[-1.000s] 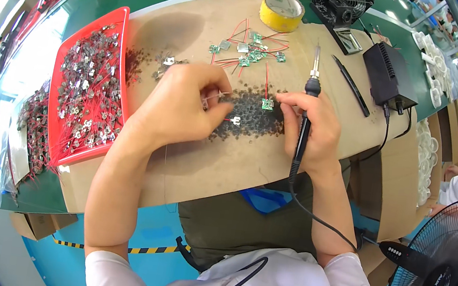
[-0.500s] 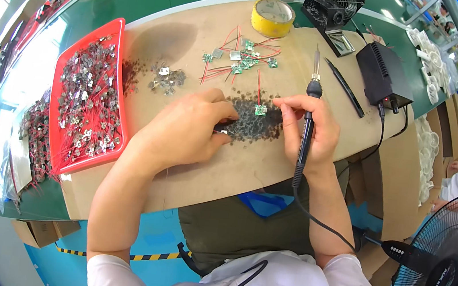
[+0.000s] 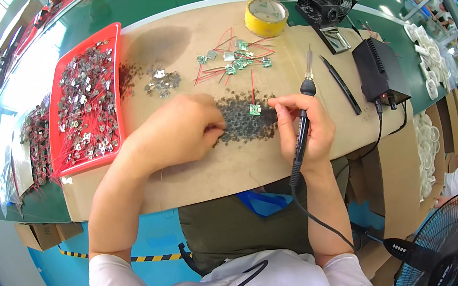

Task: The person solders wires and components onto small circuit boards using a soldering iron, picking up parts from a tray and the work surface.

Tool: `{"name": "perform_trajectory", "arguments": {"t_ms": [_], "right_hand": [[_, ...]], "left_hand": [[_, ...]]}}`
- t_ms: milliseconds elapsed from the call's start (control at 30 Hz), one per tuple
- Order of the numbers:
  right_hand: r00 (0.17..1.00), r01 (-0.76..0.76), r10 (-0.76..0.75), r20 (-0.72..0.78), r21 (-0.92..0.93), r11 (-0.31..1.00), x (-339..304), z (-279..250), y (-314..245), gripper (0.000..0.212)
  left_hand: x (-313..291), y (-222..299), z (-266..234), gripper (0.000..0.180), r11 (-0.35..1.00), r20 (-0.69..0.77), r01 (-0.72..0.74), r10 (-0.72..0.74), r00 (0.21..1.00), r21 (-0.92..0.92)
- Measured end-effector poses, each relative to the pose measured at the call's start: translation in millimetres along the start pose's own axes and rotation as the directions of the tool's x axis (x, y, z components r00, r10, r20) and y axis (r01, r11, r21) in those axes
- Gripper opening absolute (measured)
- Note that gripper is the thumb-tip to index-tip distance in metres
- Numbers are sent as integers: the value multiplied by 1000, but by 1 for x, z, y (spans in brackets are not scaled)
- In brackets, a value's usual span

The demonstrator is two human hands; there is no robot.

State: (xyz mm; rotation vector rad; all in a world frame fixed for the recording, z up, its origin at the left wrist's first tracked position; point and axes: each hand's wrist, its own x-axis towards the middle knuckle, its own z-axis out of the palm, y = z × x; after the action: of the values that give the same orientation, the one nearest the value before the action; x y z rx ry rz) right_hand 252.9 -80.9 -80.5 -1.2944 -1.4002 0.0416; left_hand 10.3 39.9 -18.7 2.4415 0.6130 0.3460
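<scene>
We keep our right hand [image 3: 306, 131] wrapped around a black soldering iron [image 3: 303, 111], its tip pointing away from us and its cable running back past the wrist; the thumb and forefinger of the same hand reach forward to a small green circuit board [image 3: 255, 110] with a red wire, touching or nearly touching it. That board sits on a dark scorched patch [image 3: 243, 123] of the brown cardboard work mat [image 3: 192, 161]. Our left hand [image 3: 181, 131] rests on the mat just left of the patch, fingers curled and pinched together at the patch's edge; we cannot tell what, if anything, they grip. Beyond the patch lies a loose cluster of finished green boards with red wires [image 3: 234, 61], and left of that a small heap of metal parts [image 3: 162, 79]. A red tray [image 3: 113, 122] full of wired parts sits at the mat's left edge. Beyond the boards stands a yellow tape roll [image 3: 265, 17], with a small black fan [image 3: 329, 0] and a black power unit [image 3: 378, 70] to its right
</scene>
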Motion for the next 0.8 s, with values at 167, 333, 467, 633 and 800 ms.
{"name": "perform_trajectory", "arguments": {"t_ms": [167, 333, 467, 633, 800], "right_hand": [[997, -79, 81, -19, 72, 994, 3, 2, -3, 17], [998, -54, 54, -13, 59, 997, 6, -1, -4, 16], [997, -70, 71, -29, 43, 997, 1, -3, -4, 16], [990, 134, -135, -43, -21, 991, 10, -8, -6, 20], [996, 92, -92, -4, 15, 996, 8, -8, -10, 24]], "left_hand": [[-2, -9, -35, 12, 997, -163, 54, -61, 985, -52], [0, -11, -23, 15, 998, -5, 49, -50, 999, -38], [2, -5, -7, 14, 996, 43, -85, 83, 996, 42], [1, 8, -1, 11, 998, 93, 38, -43, 995, 55], [2, 15, -4, 13, 986, 122, 154, -161, 979, 67]]}}
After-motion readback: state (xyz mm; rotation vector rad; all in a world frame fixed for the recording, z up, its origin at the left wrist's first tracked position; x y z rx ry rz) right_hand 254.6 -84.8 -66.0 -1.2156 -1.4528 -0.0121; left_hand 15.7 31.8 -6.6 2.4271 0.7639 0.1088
